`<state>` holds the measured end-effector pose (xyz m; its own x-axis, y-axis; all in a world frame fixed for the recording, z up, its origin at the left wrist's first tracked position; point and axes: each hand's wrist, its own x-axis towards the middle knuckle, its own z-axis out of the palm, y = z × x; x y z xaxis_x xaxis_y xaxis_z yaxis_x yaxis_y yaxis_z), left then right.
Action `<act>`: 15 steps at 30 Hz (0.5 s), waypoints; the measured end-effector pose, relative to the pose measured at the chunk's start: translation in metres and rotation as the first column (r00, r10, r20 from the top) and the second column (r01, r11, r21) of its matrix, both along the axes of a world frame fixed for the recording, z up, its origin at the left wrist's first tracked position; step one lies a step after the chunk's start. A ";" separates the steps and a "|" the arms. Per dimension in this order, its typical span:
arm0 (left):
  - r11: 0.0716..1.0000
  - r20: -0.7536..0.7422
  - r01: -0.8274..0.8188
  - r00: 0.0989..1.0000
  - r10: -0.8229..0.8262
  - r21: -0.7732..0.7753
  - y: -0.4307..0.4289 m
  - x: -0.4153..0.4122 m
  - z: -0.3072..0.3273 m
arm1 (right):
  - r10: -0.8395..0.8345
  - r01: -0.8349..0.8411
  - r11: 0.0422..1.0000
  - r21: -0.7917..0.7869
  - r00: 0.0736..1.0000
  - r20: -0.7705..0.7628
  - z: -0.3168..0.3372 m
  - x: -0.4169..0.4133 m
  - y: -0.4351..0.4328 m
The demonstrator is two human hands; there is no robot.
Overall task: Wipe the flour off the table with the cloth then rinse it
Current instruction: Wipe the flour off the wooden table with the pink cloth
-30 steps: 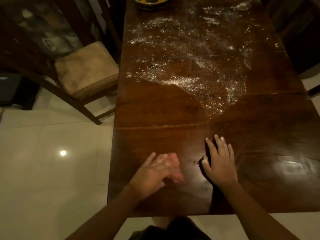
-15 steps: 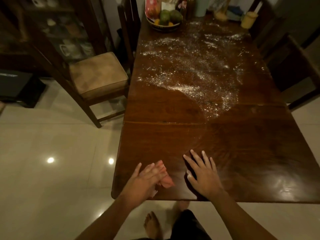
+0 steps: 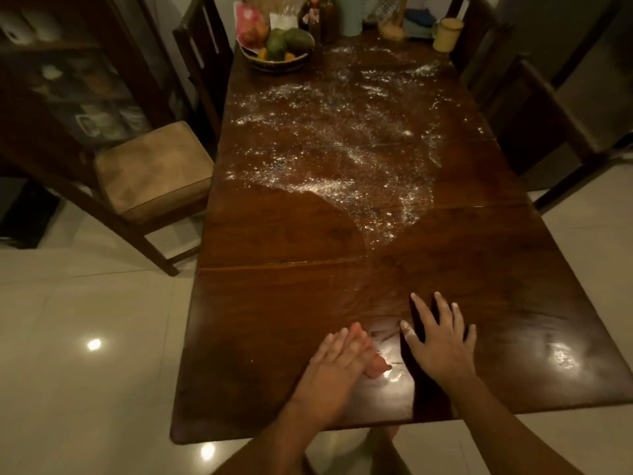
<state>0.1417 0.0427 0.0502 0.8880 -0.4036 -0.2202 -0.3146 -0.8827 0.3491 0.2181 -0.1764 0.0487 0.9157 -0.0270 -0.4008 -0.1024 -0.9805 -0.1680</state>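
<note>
My left hand (image 3: 337, 365) presses the pink cloth (image 3: 376, 367) under straight, close fingers; my right hand (image 3: 442, 341) lies splayed just beside it on the table (image 3: 274, 320). The flour (image 3: 329, 156) sits well beyond my fingertips. I judge that a hard sweep toward me could spill it onto the floor (image 3: 85, 389).

I am at home, in a dining room. The long dark wooden counter (image 3: 274, 337) has a wooden chair (image 3: 154, 169) with a padded seat on my left and another chair (image 3: 548, 108) on my right. At its far end stand a bowl of fruit (image 3: 277, 61), bottles (image 3: 325, 18) and a yellow mug (image 3: 447, 34). A glass-fronted cabinet (image 3: 68, 80) holds cups (image 3: 89, 123), and the floor (image 3: 85, 303) is pale glossy tile.
</note>
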 end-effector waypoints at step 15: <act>0.995 0.023 -0.091 0.996 0.092 -0.036 -0.085 0.145 -0.010 | 0.300 -0.300 0.954 0.012 0.954 -0.002 -0.009 0.114 -0.106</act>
